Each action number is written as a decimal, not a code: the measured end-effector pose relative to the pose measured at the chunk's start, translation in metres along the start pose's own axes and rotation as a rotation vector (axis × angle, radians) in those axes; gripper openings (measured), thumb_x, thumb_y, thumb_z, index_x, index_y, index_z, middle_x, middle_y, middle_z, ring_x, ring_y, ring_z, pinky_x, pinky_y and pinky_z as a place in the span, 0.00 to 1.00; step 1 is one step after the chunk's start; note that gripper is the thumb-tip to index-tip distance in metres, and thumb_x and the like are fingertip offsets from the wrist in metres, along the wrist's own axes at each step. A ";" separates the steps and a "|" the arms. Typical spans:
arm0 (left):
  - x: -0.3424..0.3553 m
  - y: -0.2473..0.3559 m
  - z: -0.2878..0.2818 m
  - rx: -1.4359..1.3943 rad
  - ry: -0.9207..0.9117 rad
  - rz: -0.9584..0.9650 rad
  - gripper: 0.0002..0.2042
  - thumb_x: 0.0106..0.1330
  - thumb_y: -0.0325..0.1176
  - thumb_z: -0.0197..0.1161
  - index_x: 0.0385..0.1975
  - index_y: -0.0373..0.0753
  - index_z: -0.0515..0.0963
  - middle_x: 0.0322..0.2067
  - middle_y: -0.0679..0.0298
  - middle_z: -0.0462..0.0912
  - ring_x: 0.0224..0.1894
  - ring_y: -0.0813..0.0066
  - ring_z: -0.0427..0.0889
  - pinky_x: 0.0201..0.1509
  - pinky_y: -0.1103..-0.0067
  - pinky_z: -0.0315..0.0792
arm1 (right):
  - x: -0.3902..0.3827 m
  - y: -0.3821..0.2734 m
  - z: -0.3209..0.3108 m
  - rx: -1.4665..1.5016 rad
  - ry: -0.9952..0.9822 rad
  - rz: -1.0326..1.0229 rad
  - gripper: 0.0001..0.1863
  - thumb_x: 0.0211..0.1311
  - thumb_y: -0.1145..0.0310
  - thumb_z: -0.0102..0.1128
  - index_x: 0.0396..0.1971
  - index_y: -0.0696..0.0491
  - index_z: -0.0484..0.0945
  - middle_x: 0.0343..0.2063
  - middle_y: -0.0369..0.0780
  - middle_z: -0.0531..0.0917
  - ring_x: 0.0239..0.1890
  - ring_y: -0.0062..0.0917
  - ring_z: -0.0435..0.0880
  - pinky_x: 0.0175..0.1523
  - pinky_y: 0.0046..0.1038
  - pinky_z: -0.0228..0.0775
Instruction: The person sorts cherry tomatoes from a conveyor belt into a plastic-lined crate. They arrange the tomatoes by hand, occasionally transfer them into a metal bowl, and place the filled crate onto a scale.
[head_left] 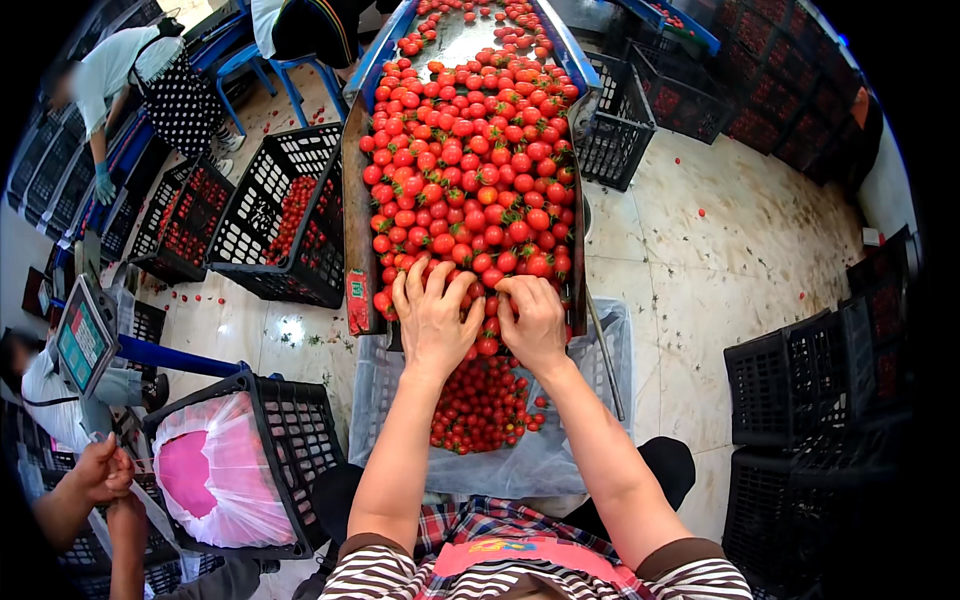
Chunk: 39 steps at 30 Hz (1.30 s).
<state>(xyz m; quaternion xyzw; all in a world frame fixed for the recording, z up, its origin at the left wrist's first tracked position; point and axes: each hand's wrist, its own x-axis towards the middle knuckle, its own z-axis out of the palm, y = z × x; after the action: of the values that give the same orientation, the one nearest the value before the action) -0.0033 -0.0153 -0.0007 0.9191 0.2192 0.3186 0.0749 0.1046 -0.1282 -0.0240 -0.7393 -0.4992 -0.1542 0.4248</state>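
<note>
A heap of red cherry tomatoes (465,160) with some green calyxes fills a sloped chute (358,240). At its lower lip, my left hand (432,312) rests on the tomatoes, fingers apart and bent over them. Beside it my right hand (532,315) also touches the fruit, fingers curved and thumb apart; its fingertips are partly hidden among tomatoes. Below the lip, a translucent plastic-lined bin (602,390) holds more loose tomatoes (475,410), between my forearms.
Black crates (300,240) flank the chute; more stand stacked right (780,375). A lined crate (235,470) sits lower left, near another person's hands (105,470) and a screen (80,335). A gloved worker (155,80) bends upper left. Fallen tomatoes (700,212) dot the floor.
</note>
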 end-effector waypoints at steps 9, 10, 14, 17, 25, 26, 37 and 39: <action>0.039 -0.015 0.005 -0.026 0.041 -0.270 0.36 0.54 0.55 0.67 0.64 0.53 0.65 0.67 0.50 0.56 0.69 0.40 0.50 0.66 0.48 0.54 | 0.016 -0.021 -0.001 -0.192 0.111 0.117 0.27 0.57 0.62 0.63 0.58 0.51 0.71 0.53 0.44 0.74 0.58 0.37 0.70 0.67 0.43 0.50; 0.039 -0.012 0.002 0.006 -0.016 -0.240 0.34 0.54 0.56 0.67 0.63 0.54 0.68 0.67 0.53 0.56 0.69 0.41 0.49 0.65 0.46 0.55 | 0.013 -0.018 -0.003 -0.153 0.049 0.114 0.27 0.57 0.62 0.63 0.57 0.51 0.71 0.53 0.44 0.73 0.58 0.37 0.70 0.67 0.42 0.50; 0.011 -0.018 -0.005 -0.047 -0.086 -0.055 0.24 0.52 0.52 0.69 0.48 0.51 0.80 0.62 0.62 0.67 0.67 0.50 0.58 0.64 0.53 0.59 | 0.002 -0.007 -0.005 -0.079 0.089 0.106 0.21 0.55 0.62 0.65 0.50 0.50 0.76 0.50 0.42 0.74 0.57 0.37 0.69 0.64 0.41 0.53; -0.006 -0.034 -0.008 -0.288 0.005 -0.149 0.12 0.56 0.43 0.69 0.32 0.42 0.83 0.52 0.62 0.77 0.61 0.57 0.67 0.64 0.62 0.61 | 0.015 -0.020 -0.004 -0.283 0.221 0.111 0.16 0.53 0.61 0.66 0.41 0.51 0.79 0.48 0.38 0.74 0.56 0.36 0.66 0.61 0.41 0.55; 0.049 -0.017 0.009 0.062 0.066 -0.210 0.35 0.54 0.59 0.66 0.62 0.52 0.69 0.64 0.50 0.62 0.65 0.43 0.55 0.66 0.48 0.50 | 0.001 -0.008 -0.006 -0.013 0.045 0.065 0.15 0.52 0.63 0.67 0.39 0.51 0.78 0.46 0.40 0.74 0.49 0.36 0.70 0.57 0.38 0.58; 0.053 -0.014 0.010 0.036 0.047 -0.176 0.34 0.53 0.60 0.66 0.60 0.53 0.71 0.64 0.51 0.63 0.65 0.44 0.55 0.65 0.47 0.50 | 0.002 -0.011 -0.003 -0.014 0.127 0.125 0.16 0.53 0.64 0.66 0.42 0.52 0.77 0.48 0.42 0.73 0.50 0.37 0.70 0.56 0.39 0.59; 0.010 -0.024 0.002 -0.297 0.233 0.048 0.09 0.56 0.29 0.68 0.22 0.37 0.73 0.48 0.57 0.77 0.57 0.54 0.70 0.61 0.64 0.62 | -0.001 0.000 -0.005 0.031 0.068 0.045 0.13 0.54 0.65 0.66 0.38 0.54 0.77 0.49 0.44 0.74 0.52 0.36 0.71 0.55 0.38 0.61; 0.015 -0.036 0.005 -0.164 0.302 -0.069 0.16 0.54 0.31 0.70 0.38 0.36 0.72 0.57 0.47 0.66 0.60 0.47 0.65 0.62 0.59 0.61 | 0.001 -0.008 -0.002 0.032 0.220 0.175 0.15 0.54 0.67 0.66 0.40 0.54 0.76 0.50 0.47 0.72 0.52 0.38 0.70 0.54 0.39 0.61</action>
<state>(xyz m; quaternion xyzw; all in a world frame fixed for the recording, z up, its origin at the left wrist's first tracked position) -0.0023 0.0232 -0.0065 0.8435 0.2328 0.4672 0.1268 0.0980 -0.1278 -0.0186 -0.7518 -0.3856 -0.1888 0.5005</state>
